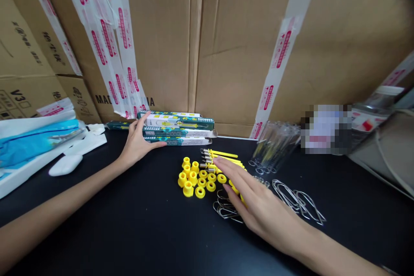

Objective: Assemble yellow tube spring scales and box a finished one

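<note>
left hand (139, 143) flat, likely steadying boxes (179, 129) | right hand (255, 205) fingers spread, over pens (226, 154) | caps (198, 179) grouped within reach

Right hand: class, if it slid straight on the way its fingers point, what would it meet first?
Probably the yellow-handled tools: the right hand points up-left and its fingertips look to be at them, though depth is unclear. Beyond lies the stack of flat boxes.

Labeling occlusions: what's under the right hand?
The right hand covers part of the yellow tools and wire clips; their ends stick out beside it. Whatever lies beneath the palm is hidden.
</note>
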A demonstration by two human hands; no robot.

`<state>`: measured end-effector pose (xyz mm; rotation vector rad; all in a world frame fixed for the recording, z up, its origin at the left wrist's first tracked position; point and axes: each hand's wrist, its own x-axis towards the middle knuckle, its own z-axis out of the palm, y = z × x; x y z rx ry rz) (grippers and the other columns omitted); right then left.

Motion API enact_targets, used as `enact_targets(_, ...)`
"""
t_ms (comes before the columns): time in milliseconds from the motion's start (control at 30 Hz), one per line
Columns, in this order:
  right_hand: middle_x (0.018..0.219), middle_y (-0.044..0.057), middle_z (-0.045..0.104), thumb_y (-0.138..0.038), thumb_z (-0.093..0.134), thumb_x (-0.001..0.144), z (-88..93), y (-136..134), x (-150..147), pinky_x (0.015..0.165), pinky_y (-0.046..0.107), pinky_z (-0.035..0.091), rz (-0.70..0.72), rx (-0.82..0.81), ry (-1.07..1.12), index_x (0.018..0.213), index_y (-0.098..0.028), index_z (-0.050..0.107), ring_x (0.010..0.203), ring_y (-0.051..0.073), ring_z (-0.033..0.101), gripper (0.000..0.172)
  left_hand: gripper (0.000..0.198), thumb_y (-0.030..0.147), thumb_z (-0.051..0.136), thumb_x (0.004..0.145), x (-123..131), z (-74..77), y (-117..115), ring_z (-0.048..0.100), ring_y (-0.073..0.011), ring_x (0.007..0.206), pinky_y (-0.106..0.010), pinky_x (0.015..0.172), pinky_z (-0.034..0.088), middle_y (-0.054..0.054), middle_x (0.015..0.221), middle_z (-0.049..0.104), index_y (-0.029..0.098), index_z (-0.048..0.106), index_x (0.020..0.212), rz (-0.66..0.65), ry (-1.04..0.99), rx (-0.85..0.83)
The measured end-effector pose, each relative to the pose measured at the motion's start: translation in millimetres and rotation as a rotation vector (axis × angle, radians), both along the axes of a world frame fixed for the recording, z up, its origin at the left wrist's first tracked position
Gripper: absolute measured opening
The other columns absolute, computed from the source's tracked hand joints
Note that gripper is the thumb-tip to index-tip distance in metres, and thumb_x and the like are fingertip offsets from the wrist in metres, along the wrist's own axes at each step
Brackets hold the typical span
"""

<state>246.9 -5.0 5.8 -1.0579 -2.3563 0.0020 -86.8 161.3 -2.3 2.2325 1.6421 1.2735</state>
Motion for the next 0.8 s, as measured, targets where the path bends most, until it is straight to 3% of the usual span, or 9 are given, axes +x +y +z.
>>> enact_targets(167, 0.162, 0.016, 0.048, -0.007, 0.039, 0.105, -4.0, -9, 8, 0.122, 0.048, 0.041, 0.008, 0.01, -0.036, 0.163, -0.018, 0.022, 0.151, 0.023, 0.043, 0.062, 0.108, 0.039, 0.095, 0.067, 11, 0.0, -5, 0.044, -0.0405, 0.141, -0.061, 0.119, 0.036, -0.013, 0.146, 0.048, 0.032, 0.037, 0.158, -0.015, 0.005, -0.008)
enact_targets(567, 0.157, 0.018, 0.055, -0.01, 0.041, 0.105, -8.5, -16, 12, 0.116, 0.044, 0.048, 0.012, -0.023, -0.06, 0.16, -0.015, 0.029, 0.145, 0.025, 0.052, 0.056, 0.114, 0.038, 0.093, 0.073, 48, -9.8, -14, 0.049, -0.0383, 0.139, -0.06, 0.118, 0.04, -0.01, 0.145, 0.045, 0.041, 0.023, 0.163, -0.121, 0.024, -0.018)
enact_targets(700, 0.157, 0.018, 0.054, -0.012, 0.041, 0.106, -11.0, -17, 14, 0.115, 0.046, 0.049, -0.007, -0.032, -0.064, 0.162, -0.018, 0.025, 0.145, 0.026, 0.052, 0.058, 0.112, 0.047, 0.086, 0.079, 31, -14.0, -11, 0.059, -0.0346, 0.131, -0.049, 0.104, 0.057, -0.015, 0.147, 0.043, 0.033, 0.015, 0.165, -0.104, 0.023, -0.004)
enact_targets(800, 0.157, 0.017, 0.055, -0.013, 0.04, 0.106, -12.5, -17, 15, 0.115, 0.045, 0.048, -0.013, -0.048, -0.065, 0.161, -0.019, 0.026, 0.144, 0.026, 0.053, 0.057, 0.084, 0.05, 0.076, 0.088, 2, -6.7, -1, 0.06, -0.0341, 0.128, -0.047, 0.098, 0.06, -0.015, 0.145, 0.046, 0.027, 0.035, 0.158, -0.046, 0.084, 0.043)
